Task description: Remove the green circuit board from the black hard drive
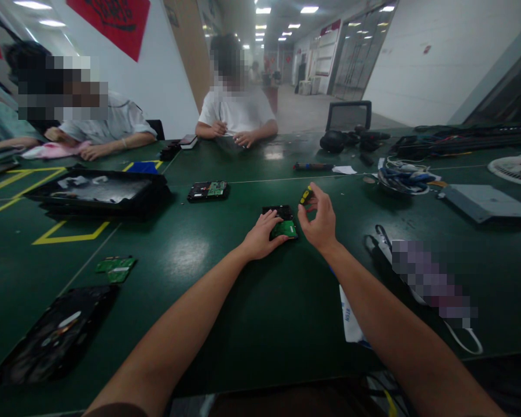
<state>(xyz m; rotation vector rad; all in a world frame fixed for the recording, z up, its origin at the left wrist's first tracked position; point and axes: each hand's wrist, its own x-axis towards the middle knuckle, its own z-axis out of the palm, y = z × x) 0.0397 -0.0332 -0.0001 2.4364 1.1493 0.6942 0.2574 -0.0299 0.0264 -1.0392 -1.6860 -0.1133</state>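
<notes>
While my left hand (263,234) lies flat, fingers apart, on the hard drive (283,223) at mid-table, my right hand (319,223) pinches a yellow-black screwdriver (305,195) just past its far edge. Bare green table (252,324) lies all round; a second drive (208,190) sits well apart.

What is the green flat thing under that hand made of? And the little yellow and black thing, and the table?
The green board under the left hand looks like glossy circuit-board laminate. The yellow-and-black tool pinched in the right hand seems plastic or rubber, but it is too small to be sure. The table looks covered in a smooth dark green mat, with pale glare patches on it.
</notes>
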